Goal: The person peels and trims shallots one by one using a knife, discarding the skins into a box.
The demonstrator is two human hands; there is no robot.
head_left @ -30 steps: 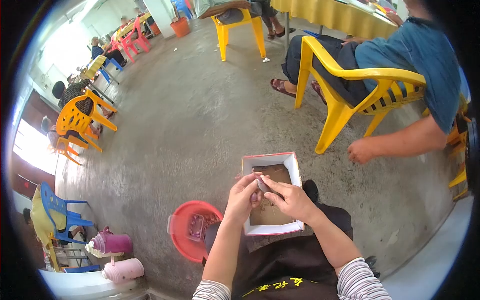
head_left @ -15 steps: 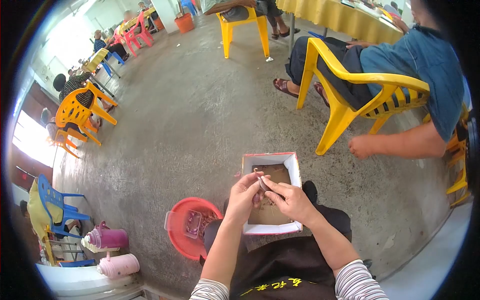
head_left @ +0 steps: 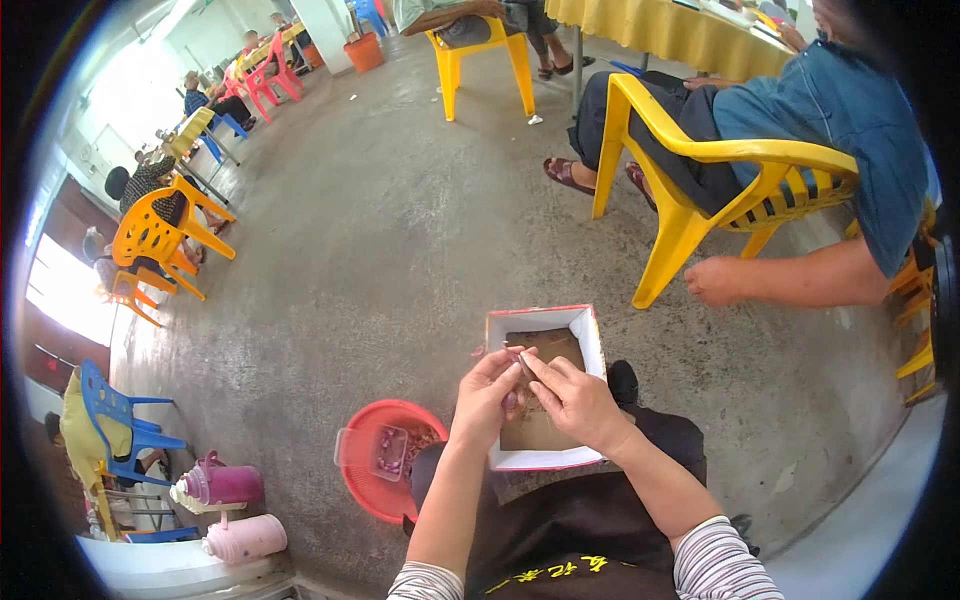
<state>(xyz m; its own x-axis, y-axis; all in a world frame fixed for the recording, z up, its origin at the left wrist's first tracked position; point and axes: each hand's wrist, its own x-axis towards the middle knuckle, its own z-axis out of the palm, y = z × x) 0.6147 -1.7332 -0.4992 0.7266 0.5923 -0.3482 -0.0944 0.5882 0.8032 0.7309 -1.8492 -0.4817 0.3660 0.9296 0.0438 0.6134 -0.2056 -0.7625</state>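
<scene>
My left hand (head_left: 485, 398) is closed round a small purple-red bulb, like a shallot (head_left: 511, 402), above the box. Fingers of my right hand (head_left: 578, 400) are pressed together at its upper end; what they pinch is too small to name. Beneath both hands lies an open white box (head_left: 597, 345) with red edges and bits of peel on its brown bottom. To the left on the floor, a red basin (head_left: 362, 480) holds small reddish pieces and a clear plastic container (head_left: 390, 450) with purple pieces in it.
A seated person in blue (head_left: 835, 110) occupies a yellow chair (head_left: 675, 245) at the right, one arm hanging down. Two pink flasks (head_left: 245, 537) stand at the lower left, near a blue chair (head_left: 110, 410). Other seated people and tables are farther back.
My right fingers have shifted slightly at the top of the bulb. The view has moved a little, and the seated person's hanging hand is slightly farther left.
</scene>
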